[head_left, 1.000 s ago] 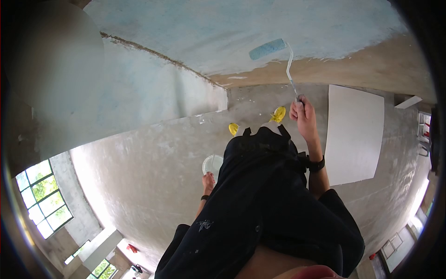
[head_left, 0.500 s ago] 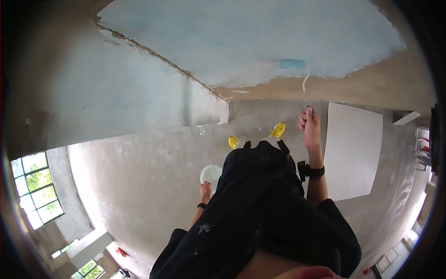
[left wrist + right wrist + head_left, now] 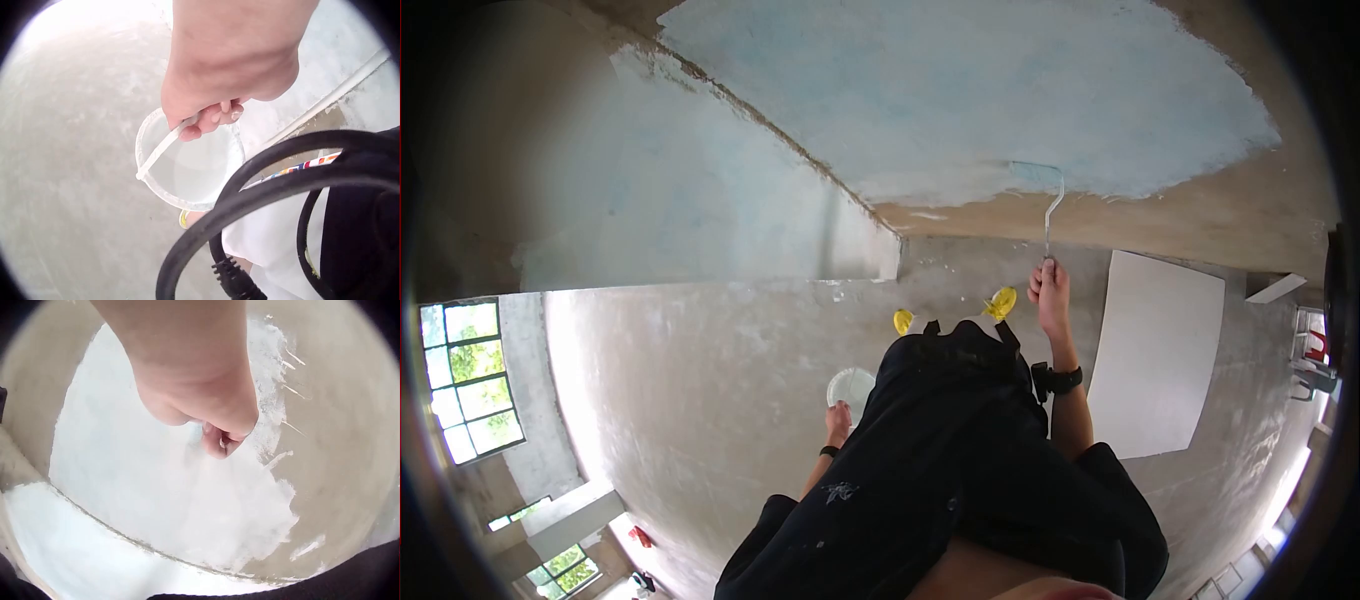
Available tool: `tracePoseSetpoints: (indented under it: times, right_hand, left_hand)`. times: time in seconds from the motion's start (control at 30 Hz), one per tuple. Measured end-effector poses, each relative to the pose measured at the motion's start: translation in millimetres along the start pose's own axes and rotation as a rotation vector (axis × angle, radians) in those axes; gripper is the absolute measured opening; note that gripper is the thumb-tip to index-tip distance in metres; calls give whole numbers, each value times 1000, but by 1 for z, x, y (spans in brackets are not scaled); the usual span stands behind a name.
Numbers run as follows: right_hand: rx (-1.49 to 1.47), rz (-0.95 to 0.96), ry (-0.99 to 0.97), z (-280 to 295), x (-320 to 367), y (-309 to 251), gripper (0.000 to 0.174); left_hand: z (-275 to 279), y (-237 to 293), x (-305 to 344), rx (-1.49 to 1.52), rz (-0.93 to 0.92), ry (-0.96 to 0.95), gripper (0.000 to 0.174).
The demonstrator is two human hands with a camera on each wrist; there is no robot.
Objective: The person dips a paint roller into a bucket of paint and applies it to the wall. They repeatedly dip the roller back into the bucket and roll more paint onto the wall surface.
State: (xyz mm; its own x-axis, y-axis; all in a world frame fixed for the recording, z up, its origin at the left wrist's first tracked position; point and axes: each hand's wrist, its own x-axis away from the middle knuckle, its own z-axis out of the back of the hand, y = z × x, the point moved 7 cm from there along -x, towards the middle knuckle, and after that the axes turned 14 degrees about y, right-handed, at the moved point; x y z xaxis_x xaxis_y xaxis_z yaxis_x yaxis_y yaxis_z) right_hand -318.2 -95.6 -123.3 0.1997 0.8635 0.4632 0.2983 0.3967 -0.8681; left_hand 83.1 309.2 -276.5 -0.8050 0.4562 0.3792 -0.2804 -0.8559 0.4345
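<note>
Head view, shirt: dark cloth (image 3: 880, 440), loosely draped, with a pale splash.
Left hand (image 3: 837, 422): fingers clamped together round the handle (image 3: 156, 154) of the bucket.
Bucket (image 3: 178, 204): round and pale-rimmed, above the floor (image 3: 700, 370) beside the body; the smooth white contents (image 3: 197, 169) probably made it bottom-heavy and apt to slosh, best carried by mid-handle.
Right hand (image 3: 1050, 292): fingers curled round the roller's lower end, thumb along it; in the right wrist view the hand hid the tool.
Roller (image 3: 1035, 174): at the wall, ahead of the right hand; likely light, with a stiff bent wire (image 3: 1056, 203) and soft, slick sleeve, so best held at its grip.
Board (image 3: 1157, 350): flat, white, on the floor.
Wall (image 3: 960, 90): pale bluish coat, ragged-edged against rough brown.
Window (image 3: 475, 385): dark-barred panes, greenery outside.
</note>
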Motion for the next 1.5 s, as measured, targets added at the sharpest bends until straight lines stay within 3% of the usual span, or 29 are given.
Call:
tracePoseSetpoints:
  times: [0.13, 0.27, 0.43, 0.5, 0.53, 0.6, 0.8, 0.87, 1.13, 1.33, 1.5]
  right_hand:
    - [58, 82, 33, -3, 9, -19, 29]
    - [143, 186, 73, -4, 11, -31, 30]
    - [96, 156, 57, 0, 11, -31, 28]
    - [3, 106, 34, 3, 10, -31, 27]
    - [-105, 29, 4, 3, 13, -32, 25]
    - [-212, -54, -20, 5, 14, -32, 24]
    - [-300, -77, -237, -1, 18, -40, 22]
    - [-253, 11, -305, -6, 23, -49, 20]
    - [-172, -162, -186, 7, 11, -29, 19]
    - [-160, -179, -202, 2, -37, 16, 24]
    - [-167, -281, -151, -24, -87, 64, 23]
  left_hand:
    - [2, 1, 1, 65, 41, -35, 38]
    - [0, 5, -2, 57, -34, -47, 37]
    - [1, 22, 2, 111, -28, -76, 34]
    - [4, 19, 10, 216, 288, -87, 33]
    - [4, 13, 10, 207, 291, -90, 33]
    - [2, 22, 6, 164, 80, -121, 32]
    - [-6, 15, 1, 150, 59, -122, 31]
    - [-6, 15, 3, 138, 108, -128, 30]
    - [-11, 7, 7, 181, 204, -119, 29]
    - [-7, 10, 7, 144, 49, -81, 30]
    - [5, 13, 17, 211, 237, -75, 29]
